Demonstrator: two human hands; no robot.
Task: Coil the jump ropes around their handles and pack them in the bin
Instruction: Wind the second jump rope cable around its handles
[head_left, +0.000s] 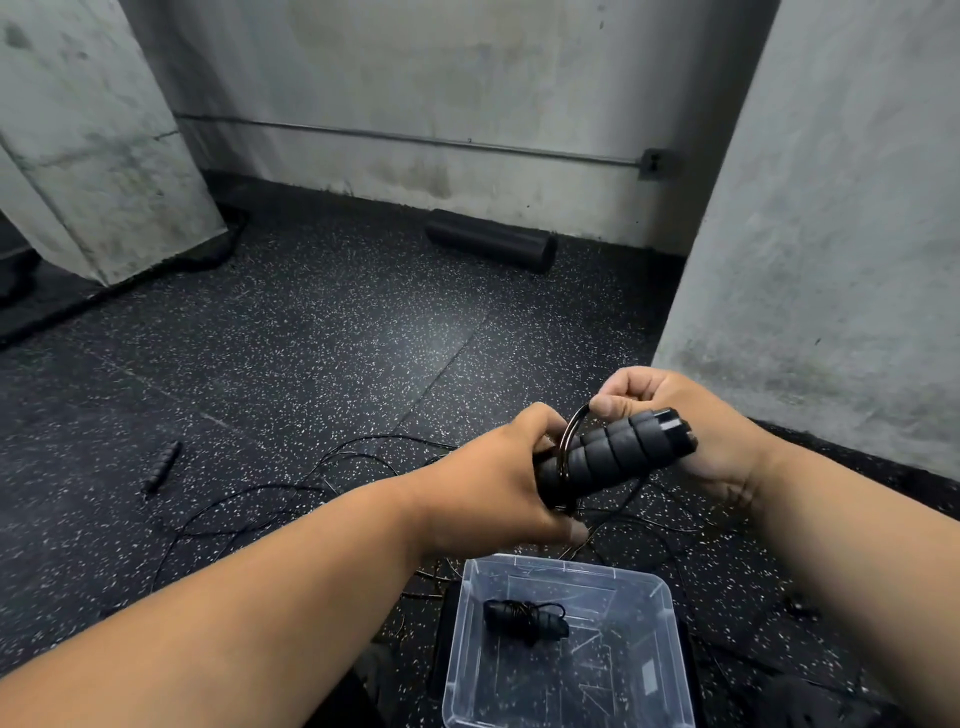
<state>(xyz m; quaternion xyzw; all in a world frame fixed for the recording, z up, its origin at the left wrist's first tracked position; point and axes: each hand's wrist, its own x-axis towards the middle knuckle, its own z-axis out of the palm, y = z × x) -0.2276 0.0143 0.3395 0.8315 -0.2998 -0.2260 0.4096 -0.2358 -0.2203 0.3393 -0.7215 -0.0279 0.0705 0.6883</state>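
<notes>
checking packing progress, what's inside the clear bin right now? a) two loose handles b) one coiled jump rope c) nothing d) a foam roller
b: the clear bin holds one coiled jump rope lying on its floor, while the left hand and right hand grip another pair of handles above it.

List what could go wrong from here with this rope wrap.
1. The loose cord lies in crossed loops on the floor; pulling it in may knot it.
2. The right hand has only one turn round the handles that the left hand holds; slack could let it slip.
3. A stray handle lies far left and might drag or snag.
</notes>
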